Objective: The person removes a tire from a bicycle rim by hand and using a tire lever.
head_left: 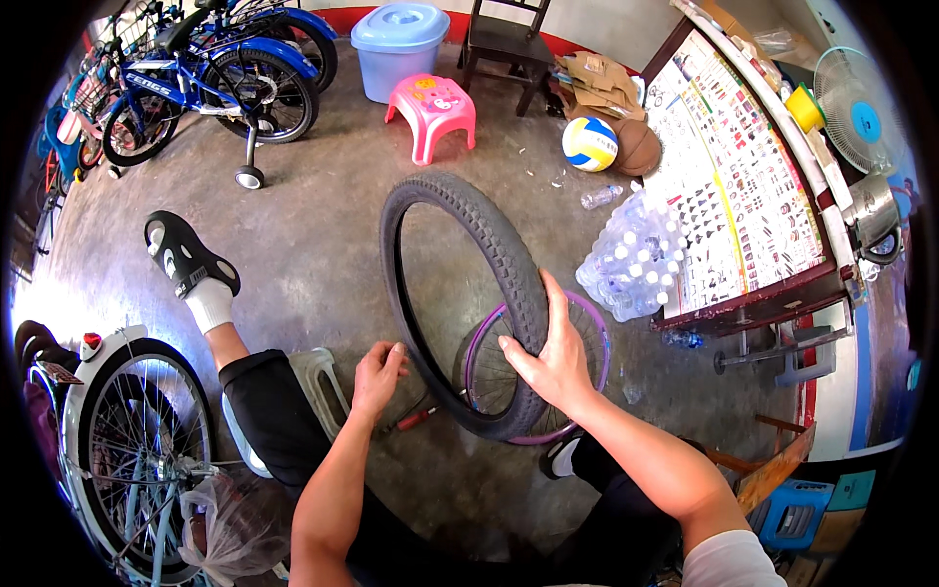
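A black knobbly bicycle tyre (501,249) stands tilted in front of me, with no wheel inside it. My right hand (559,357) grips its right side, thumb on the near face and fingers around the outer tread. To the left of the tyre, my left hand (380,380) hangs in the air with curled fingers, apart from the rubber; nothing shows in it. Behind and below the tyre, a spoked wheel with a purple rim (606,354) lies on the floor, partly hidden. Close to the tyre's lower edge lies a tool with a red handle (419,418).
A white-fendered bicycle wheel (201,416) stands at my left. Bottled water in plastic wrap (636,256) sits by a cabinet (753,308) on the right. Farther off are a pink stool (430,110), a blue bin (399,59), two balls (590,144) and blue bicycles (186,88).
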{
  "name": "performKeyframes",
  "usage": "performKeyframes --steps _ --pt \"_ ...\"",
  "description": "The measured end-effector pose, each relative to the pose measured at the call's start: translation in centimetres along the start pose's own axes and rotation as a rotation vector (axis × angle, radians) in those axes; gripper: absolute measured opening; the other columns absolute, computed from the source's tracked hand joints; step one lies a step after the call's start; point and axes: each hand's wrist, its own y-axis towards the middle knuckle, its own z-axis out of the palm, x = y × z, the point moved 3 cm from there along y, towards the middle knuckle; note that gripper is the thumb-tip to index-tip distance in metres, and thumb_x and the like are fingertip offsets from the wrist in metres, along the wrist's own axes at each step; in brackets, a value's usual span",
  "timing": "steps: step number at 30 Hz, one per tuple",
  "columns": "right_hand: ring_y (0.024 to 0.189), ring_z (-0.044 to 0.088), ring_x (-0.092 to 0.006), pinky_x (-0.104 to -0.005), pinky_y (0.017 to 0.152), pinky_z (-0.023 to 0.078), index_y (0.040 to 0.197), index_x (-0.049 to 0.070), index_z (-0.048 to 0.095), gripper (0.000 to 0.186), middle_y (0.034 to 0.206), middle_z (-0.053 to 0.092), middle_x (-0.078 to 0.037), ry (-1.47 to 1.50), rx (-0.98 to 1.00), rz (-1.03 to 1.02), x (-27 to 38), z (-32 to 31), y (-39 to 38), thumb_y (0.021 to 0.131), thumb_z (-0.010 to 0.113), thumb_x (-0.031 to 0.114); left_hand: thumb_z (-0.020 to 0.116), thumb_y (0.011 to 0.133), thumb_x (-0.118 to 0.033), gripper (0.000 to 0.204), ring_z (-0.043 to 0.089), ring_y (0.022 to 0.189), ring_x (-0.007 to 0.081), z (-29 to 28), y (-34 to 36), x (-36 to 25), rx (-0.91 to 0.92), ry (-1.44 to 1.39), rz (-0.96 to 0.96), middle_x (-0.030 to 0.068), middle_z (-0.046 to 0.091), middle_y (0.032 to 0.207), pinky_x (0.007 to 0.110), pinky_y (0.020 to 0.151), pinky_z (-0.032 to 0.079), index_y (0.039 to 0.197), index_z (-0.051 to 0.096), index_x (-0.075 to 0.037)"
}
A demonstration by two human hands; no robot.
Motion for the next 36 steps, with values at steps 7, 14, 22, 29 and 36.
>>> performKeyframes --steps 7,14,22,29,36 --pt "0.131 0.063 -0.0459 -0.0497 0.109 0.050 0.166 0.006 0.025 0.098 0.146 0.059 -0.030 -0.003 -0.002 0.008 0.9 0.0 0.2 0.088 0.083 0.024 0.063 0.109 -0.032 0.036 0.071 0.078 0.0135 0.0 0.1 1.2 -0.055 -0.057 0.039 0.0086 0.076 0.093 0.031 0.073 0.056 0.114 0.071 0.003" --pt "0.124 0.067 -0.0411 -0.0479 0.106 0.052 0.165 0.006 0.028 0.097 0.140 0.063 -0.027 0.093 0.001 0.039 1.3 0.0 0.3 0.085 0.082 0.015 0.064 0.108 -0.036 0.039 0.071 0.078 0.0147 -0.1 -0.2 0.6 -0.040 0.033 0.035 0.0088 0.077 0.092 0.033 0.076 0.057 0.116 0.071 0.001" --pt "0.129 0.065 -0.0432 -0.0486 0.107 0.052 0.164 0.001 0.028 0.096 0.144 0.059 -0.033 0.069 -0.009 0.056 1.1 -0.6 0.0 0.086 0.082 0.020 0.062 0.109 -0.038 0.042 0.073 0.082 0.0154 0.4 0.2 0.8 0.009 0.059 0.079 0.0100 0.077 0.095 0.033 0.077 0.058 0.115 0.071 0.003" --pt "0.136 0.059 -0.0472 -0.0486 0.112 0.048 0.167 0.003 0.022 0.101 0.152 0.052 -0.033 0.045 0.029 0.033 0.4 -0.1 0.4 0.089 0.083 0.027 0.064 0.108 -0.034 0.038 0.070 0.078 0.0133 0.4 0.2 1.2 -0.002 -0.047 0.029 0.0086 0.076 0.094 0.031 0.071 0.057 0.112 0.071 0.003" --pt "0.133 0.061 -0.0485 -0.0495 0.110 0.050 0.166 0.003 0.023 0.100 0.151 0.054 -0.033 0.027 0.032 0.037 1.1 0.1 0.5 0.089 0.082 0.028 0.064 0.109 -0.034 0.038 0.071 0.077 0.0141 0.0 0.2 1.8 -0.017 -0.053 0.018 0.0090 0.077 0.094 0.031 0.071 0.057 0.115 0.071 0.003"
